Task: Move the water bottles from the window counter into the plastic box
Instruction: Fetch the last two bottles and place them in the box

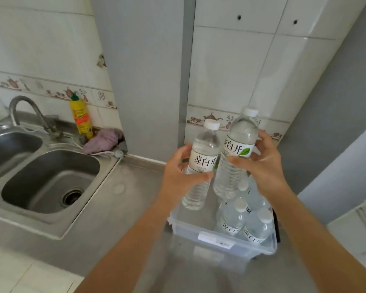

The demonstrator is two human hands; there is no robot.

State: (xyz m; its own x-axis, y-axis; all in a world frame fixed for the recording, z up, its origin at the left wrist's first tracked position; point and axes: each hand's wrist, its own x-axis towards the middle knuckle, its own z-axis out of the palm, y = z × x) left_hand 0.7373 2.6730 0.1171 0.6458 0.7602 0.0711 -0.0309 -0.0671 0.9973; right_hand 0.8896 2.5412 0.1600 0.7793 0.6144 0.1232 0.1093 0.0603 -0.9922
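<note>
Since already packed along its right side: clear rectangular plastic box (201, 231), left half free.
Left hand (179, 176): fingers curled round clear white-capped water bottle (201, 166), over box.
Right hand (264, 166): gripping taller clear bottle (235, 151), over box's far end.

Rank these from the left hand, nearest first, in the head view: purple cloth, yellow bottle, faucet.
1. Purple cloth, on the counter behind the sink, closest to the left hand.
2. Yellow bottle, upright against the wall tiles.
3. Faucet, farthest left.
</note>
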